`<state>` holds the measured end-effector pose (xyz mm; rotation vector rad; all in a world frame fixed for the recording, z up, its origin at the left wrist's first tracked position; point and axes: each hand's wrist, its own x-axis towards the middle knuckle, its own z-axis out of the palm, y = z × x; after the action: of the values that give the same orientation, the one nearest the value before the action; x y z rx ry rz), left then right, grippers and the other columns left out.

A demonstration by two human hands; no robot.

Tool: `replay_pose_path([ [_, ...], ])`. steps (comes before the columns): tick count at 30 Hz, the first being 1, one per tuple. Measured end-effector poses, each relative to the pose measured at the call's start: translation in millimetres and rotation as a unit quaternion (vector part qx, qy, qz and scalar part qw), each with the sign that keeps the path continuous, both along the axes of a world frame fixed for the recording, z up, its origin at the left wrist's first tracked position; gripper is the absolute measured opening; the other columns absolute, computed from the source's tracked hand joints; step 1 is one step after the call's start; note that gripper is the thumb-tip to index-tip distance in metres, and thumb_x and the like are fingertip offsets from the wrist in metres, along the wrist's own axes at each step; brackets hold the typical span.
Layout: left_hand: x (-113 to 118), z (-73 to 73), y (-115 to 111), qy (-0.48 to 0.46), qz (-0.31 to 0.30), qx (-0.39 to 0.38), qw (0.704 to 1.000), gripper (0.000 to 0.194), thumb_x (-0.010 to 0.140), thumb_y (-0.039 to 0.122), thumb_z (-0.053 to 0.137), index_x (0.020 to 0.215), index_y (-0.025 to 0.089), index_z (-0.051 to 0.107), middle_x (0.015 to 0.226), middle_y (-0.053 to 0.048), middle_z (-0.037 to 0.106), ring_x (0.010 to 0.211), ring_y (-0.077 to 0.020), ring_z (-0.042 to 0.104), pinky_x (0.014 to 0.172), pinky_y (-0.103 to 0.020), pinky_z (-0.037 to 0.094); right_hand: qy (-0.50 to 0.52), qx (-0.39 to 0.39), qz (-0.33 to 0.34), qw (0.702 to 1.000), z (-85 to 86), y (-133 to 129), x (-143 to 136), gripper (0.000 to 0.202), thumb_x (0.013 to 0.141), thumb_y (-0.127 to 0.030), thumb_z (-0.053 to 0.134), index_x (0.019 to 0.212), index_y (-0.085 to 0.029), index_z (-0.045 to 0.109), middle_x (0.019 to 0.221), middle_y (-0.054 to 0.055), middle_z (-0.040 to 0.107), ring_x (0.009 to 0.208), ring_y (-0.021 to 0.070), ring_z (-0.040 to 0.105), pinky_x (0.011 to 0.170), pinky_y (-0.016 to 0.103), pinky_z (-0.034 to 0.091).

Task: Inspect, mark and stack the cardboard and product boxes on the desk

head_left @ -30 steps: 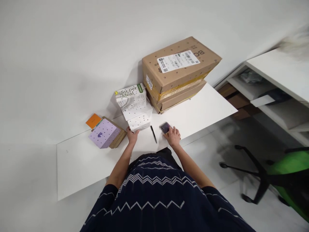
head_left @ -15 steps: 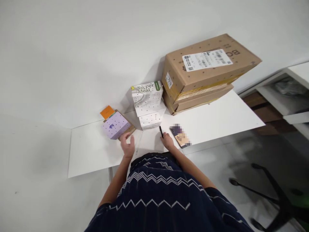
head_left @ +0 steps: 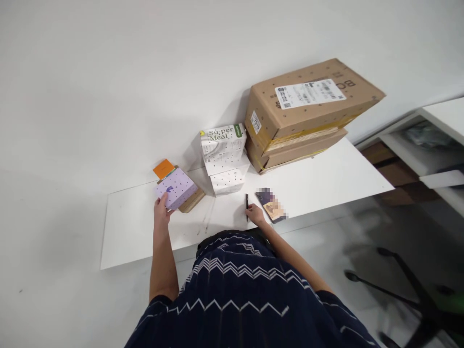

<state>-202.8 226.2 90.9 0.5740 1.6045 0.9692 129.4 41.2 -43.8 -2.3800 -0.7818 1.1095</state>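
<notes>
My left hand (head_left: pixel 162 211) grips the near left corner of a purple dotted box (head_left: pixel 177 188), thumb on its top face and the other fingers at its side. Under that box lies a brown cardboard piece (head_left: pixel 192 201), and an orange card (head_left: pixel 163 168) sticks out behind it. Between the fingers of my right hand (head_left: pixel 255 215) is a slim black pen (head_left: pixel 247 199), held low over the table's front part. Just right of this hand lies a phone-like flat object (head_left: pixel 264 197), partly blurred out.
Against the wall, a white "Super Meal" box (head_left: pixel 223 145) stands by two stacked cardboard cartons (head_left: pixel 311 96). The narrow white table (head_left: pixel 126 232) ends close to my body. A shelf unit (head_left: pixel 427 140) and a black chair base (head_left: pixel 402 285) are at the right.
My left hand has moved left from the front of the purple box and closed on its near left corner. My right hand has shifted slightly right and down with the pen, which is now more upright in view.
</notes>
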Motion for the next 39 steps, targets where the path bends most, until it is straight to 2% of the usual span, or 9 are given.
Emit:
replay_pose_path([
  [4, -1.2, 10.1, -4.9, 0.012, 0.052, 0.018, 0.998, 0.041, 0.074, 0.035, 0.075, 0.109, 0.024, 0.059, 0.108, -0.006, 0.066, 0.091, -0.0215, 0.066, 0.084, -0.045, 0.057, 0.081, 0.038, -0.085, 0.992, -2.7, -3.7, -1.3, 0.021, 0.075, -0.018, 0.059, 0.093, -0.014, 0.068, 0.071, 0.004, 0.069, 0.066, 0.0168, 0.065, 0.061, 0.023, 0.045],
  [7, -8.5, 25.8, -14.6, -0.021, 0.05, 0.062, 0.997, 0.043, 0.074, 0.035, 0.073, 0.112, 0.023, 0.06, 0.108, -0.006, 0.066, 0.094, -0.0226, 0.066, 0.083, -0.045, 0.058, 0.155, 0.075, -0.144, 0.974, -1.8, -6.2, -3.8, 0.015, 0.072, -0.021, 0.057, 0.083, -0.015, 0.066, 0.054, -0.002, 0.058, 0.048, 0.0127, 0.054, 0.05, 0.023, 0.041],
  [13, -6.9, 56.0, -40.3, -0.147, -0.081, 0.082, 0.982, 0.057, 0.072, 0.046, 0.077, 0.121, 0.024, 0.058, 0.121, -0.009, 0.065, 0.108, -0.0318, 0.062, 0.08, -0.048, 0.061, 0.255, 0.14, -0.244, 0.925, 11.3, -14.2, -6.0, 0.011, 0.068, -0.029, 0.059, 0.07, -0.018, 0.058, 0.052, -0.004, 0.052, 0.047, 0.01, 0.049, 0.047, 0.021, 0.042],
  [18, 40.9, 46.3, -53.4, -0.171, -0.221, 0.086, 0.956, 0.067, 0.064, 0.039, 0.084, 0.125, 0.027, 0.06, 0.125, -0.009, 0.063, 0.112, -0.0313, 0.061, 0.083, -0.041, 0.059, 0.309, 0.189, -0.295, 0.884, 32.9, -16.7, -6.5, 0.015, 0.064, -0.028, 0.064, 0.07, -0.02, 0.052, 0.066, 0.002, 0.064, 0.057, 0.0128, 0.06, 0.051, 0.022, 0.049],
  [22, 83.5, 33.9, -59.1, -0.111, -0.32, 0.091, 0.937, 0.074, 0.061, 0.036, 0.087, 0.13, 0.025, 0.062, 0.137, -0.01, 0.057, 0.115, -0.0288, 0.06, 0.082, -0.034, 0.055, 0.385, 0.243, -0.311, 0.834, 57.7, -16.7, -5.0, 0.022, 0.06, -0.026, 0.065, 0.069, -0.023, 0.044, 0.076, 0.005, 0.07, 0.061, 0.0154, 0.064, 0.056, 0.027, 0.053],
  [26, 110.6, 33.1, -58.1, -0.071, -0.371, 0.093, 0.921, 0.076, 0.06, 0.037, 0.087, 0.131, 0.021, 0.063, 0.136, -0.012, 0.059, 0.109, -0.0273, 0.061, 0.081, -0.033, 0.052, 0.425, 0.314, -0.324, 0.785, 83.1, -15.5, -1.5, 0.033, 0.055, -0.023, 0.067, 0.068, -0.024, 0.038, 0.066, -0.004, 0.062, 0.043, 0.0072, 0.046, 0.044, 0.023, 0.042],
  [32, 130.0, 46.7, -52.5, -0.122, -0.389, 0.069, 0.911, 0.071, 0.063, 0.04, 0.085, 0.127, 0.019, 0.066, 0.11, -0.009, 0.071, 0.085, -0.0223, 0.065, 0.071, -0.032, 0.052, 0.412, 0.341, -0.258, 0.805, 109.9, -11.1, -4.1, 0.039, 0.078, -0.057, 0.061, 0.074, -0.024, 0.039, 0.056, -0.009, 0.045, 0.037, 0.0053, 0.029, 0.04, 0.023, 0.035],
  [35, 132.6, 51.8, -53.4, -0.128, -0.386, 0.047, 0.912, 0.071, 0.065, 0.042, 0.083, 0.13, 0.02, 0.063, 0.099, -0.007, 0.071, 0.076, -0.021, 0.065, 0.065, -0.033, 0.053, 0.409, 0.365, -0.245, 0.8, 117.7, -8.7, -6.4, 0.05, 0.076, -0.069, 0.062, 0.076, -0.025, 0.039, 0.056, -0.01, 0.041, 0.037, 0.0052, 0.027, 0.039, 0.023, 0.033],
  [39, 132.4, 48.8, -55.5, -0.144, -0.376, 0.087, 0.911, 0.067, 0.066, 0.045, 0.083, 0.125, 0.021, 0.063, 0.112, -0.01, 0.067, 0.09, -0.0239, 0.065, 0.068, -0.033, 0.053, 0.43, 0.387, -0.238, 0.78, 123.2, -5.3, -5.3, 0.053, 0.073, -0.071, 0.068, 0.078, -0.025, 0.042, 0.056, -0.01, 0.041, 0.037, 0.0043, 0.024, 0.041, 0.023, 0.035],
])
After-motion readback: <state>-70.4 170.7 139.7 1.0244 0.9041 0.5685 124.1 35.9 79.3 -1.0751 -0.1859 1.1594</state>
